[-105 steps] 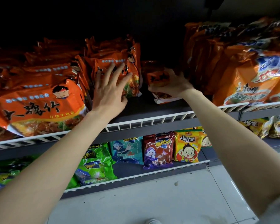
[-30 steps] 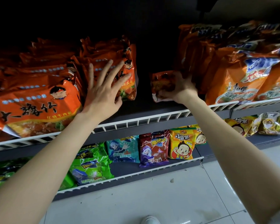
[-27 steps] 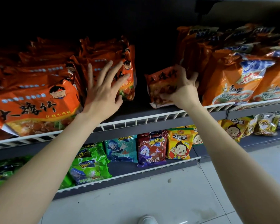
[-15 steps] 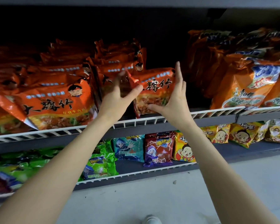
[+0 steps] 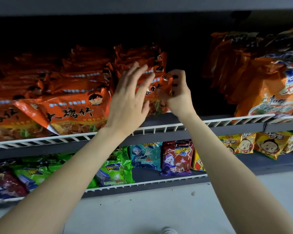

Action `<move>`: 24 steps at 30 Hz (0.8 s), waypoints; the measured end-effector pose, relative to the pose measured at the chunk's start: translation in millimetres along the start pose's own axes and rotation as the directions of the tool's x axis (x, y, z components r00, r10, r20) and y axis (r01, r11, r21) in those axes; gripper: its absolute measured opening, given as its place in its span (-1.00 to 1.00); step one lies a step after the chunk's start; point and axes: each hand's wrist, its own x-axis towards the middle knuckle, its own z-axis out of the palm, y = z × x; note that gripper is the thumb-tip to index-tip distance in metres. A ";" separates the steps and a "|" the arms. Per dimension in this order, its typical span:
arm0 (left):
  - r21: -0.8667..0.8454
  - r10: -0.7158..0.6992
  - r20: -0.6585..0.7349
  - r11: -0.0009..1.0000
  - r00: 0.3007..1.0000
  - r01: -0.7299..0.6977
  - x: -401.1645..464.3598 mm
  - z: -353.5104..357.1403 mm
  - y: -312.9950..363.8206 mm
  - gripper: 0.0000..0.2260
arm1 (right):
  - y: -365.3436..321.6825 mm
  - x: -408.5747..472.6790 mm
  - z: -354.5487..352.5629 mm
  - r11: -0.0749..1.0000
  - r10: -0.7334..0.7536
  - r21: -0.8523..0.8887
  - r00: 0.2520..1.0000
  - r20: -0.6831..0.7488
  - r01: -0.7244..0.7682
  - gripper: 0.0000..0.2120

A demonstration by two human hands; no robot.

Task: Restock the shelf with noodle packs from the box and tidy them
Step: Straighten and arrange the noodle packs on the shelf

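Head view looked up at a dim upper shelf (image 5: 159, 127) behind a white wire rail, both arms raised to one orange noodle pack (image 5: 161, 88) standing at the right end of the row of like packs (image 5: 74, 92). That pack stood roughly upright, its printed face toward the camera and its long axis running left to right along the shelf, directly ahead of the wrists and between them. The right hand (image 5: 178, 92) was the nearer and the only one truly holding: its curled fingers pinched the pack's upper right corner and edge. The left hand (image 5: 130, 98) was spread, fingers straight and somewhat blurred, lying across the pack's front and left side; whether it pressed or only brushed the wrapper I could not tell. To the right lay a dark bare gap, then a separate stack of orange packs (image 5: 267, 92) of another brand. The likely move was to push the pack leftward and back, flush with its neighbours.

Black brush-style Chinese characters ran across the orange packs beside a cartoon boy's head, with small print reading something like 红烧牛肉面. The right stack's white characters were too blurred to be sure of. The lower shelf's snack bags (image 5: 176, 157) showed 牛肉味. No box was in view.
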 end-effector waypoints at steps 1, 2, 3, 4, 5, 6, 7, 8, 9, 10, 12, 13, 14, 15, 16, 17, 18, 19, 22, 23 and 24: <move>0.081 0.038 0.081 0.996 0.996 -0.044 0.4 -0.5 -0.8 -0.35 | -0.4 0.6 3.0 1.000 -0.009 0.002 1.000 -0.010 0.009 -0.53; 0.154 0.039 0.183 0.986 0.982 -0.068 0.7 -0.8 -1.4 -0.27 | -0.4 1.8 5.6 1.000 -0.001 -0.004 1.000 -0.015 0.001 -0.53; 0.217 0.008 0.292 0.973 0.957 -0.074 1.1 -1.7 -1.0 -0.17 | -1.9 3.5 7.0 1.000 0.023 -0.001 1.000 -0.011 -0.023 -0.52; 0.266 -0.034 0.375 0.961 0.926 -0.073 0.3 -0.9 -1.1 -0.09 | -3.4 5.9 6.0 0.998 0.069 0.013 0.998 -0.006 -0.069 -0.53; 0.302 -0.064 0.419 0.951 0.906 -0.072 -1.1 1.1 -1.9 -0.06 | -5.8 8.8 2.2 0.990 0.130 0.054 0.992 -0.001 -0.130 -0.55; 0.334 -0.085 0.436 0.940 0.896 -0.073 -2.3 2.5 -2.9 -0.06 | -7.8 12.3 -3.6 0.975 0.186 0.126 0.982 0.006 -0.186 -0.60; 0.355 -0.100 0.445 0.932 0.890 -0.073 -2.7 2.5 -4.2 -0.09 | -7.8 15.8 -10.3 0.958 0.217 0.190 0.976 0.018 -0.216 -0.65; 0.363 -0.109 0.446 0.929 0.888 -0.069 -2.8 2.0 -5.5 -0.10 | -6.0 18.9 -16.3 0.954 0.215 0.204 0.976 0.037 -0.218 -0.71; 0.368 -0.114 0.447 0.927 0.887 -0.066 -3.6 2.2 -6.7 -0.11 | -3.6 21.3 -20.7 0.969 0.189 0.152 0.981 0.052 -0.194 -0.78; 0.373 -0.114 0.449 0.925 0.886 -0.070 -4.6 3.0 -7.6 -0.12 | -1.0 22.5 -23.1 0.984 0.159 0.070 0.986 0.051 -0.162 -0.84; 0.371 -0.103 0.440 0.926 0.892 -0.076 -5.4 4.1 -7.7 -0.12 | 5.1 24.5 -23.0 0.992 0.120 -0.043 0.993 -0.012 -0.120 -0.90; 0.360 -0.102 0.433 0.930 0.895 -0.068 -4.9 4.3 -7.0 -0.13 | 7.5 25.3 -21.6 0.991 0.117 -0.060 0.992 -0.048 -0.119 -0.86; 0.349 -0.107 0.435 0.935 0.894 -0.058 -3.8 3.9 -5.9 -0.13 | 9.4 25.5 -20.3 0.989 0.126 -0.065 0.989 -0.084 -0.131 -0.81; 0.344 -0.118 0.446 0.938 0.887 -0.048 -2.7 3.9 -5.3 -0.13 | 8.9 24.9 -19.6 0.989 0.130 -0.062 0.985 -0.117 -0.138 -0.78; 0.338 -0.134 0.456 0.940 0.880 -0.032 -2.1 4.2 -4.9 -0.12 | 6.9 24.1 -19.4 0.990 0.112 -0.063 0.982 -0.149 -0.123 -0.78; 0.323 -0.148 0.460 0.946 0.876 -0.009 -1.9 4.8 -4.6 -0.10 | 4.8 24.1 -19.9 0.992 0.057 -0.097 0.982 -0.180 -0.075 -0.81; 0.296 -0.151 0.447 0.955 0.881 0.014 -1.6 4.9 -3.5 -0.07 | 1.0 24.9 -20.7 0.984 -0.041 -0.179 0.981 -0.192 0.006 -0.83; 0.263 -0.144 0.416 0.964 0.898 0.033 -1.2 4.9 -1.9 -0.05 | -4.9 27.0 -20.4 0.949 -0.169 -0.294 0.971 -0.168 0.115 -0.82; 0.236 -0.105 0.307 0.971 0.946 0.031 4.6 9.9 1.1 0.01 | -16.8 45.4 -9.7 0.713 -0.387 -0.562 0.904 0.182 0.419 -0.66; 0.242 -0.110 0.319 0.970 0.941 0.031 8.9 11.2 0.1 0.05 | -19.6 51.4 -5.8 0.646 -0.351 -0.601 0.882 0.314 0.471 -0.61; 0.252 -0.127 0.350 0.967 0.928 0.037 14.5 13.2 -1.9 0.08 | -21.7 55.9 -3.2 0.592 -0.275 -0.643 0.872 0.405 0.485 -0.58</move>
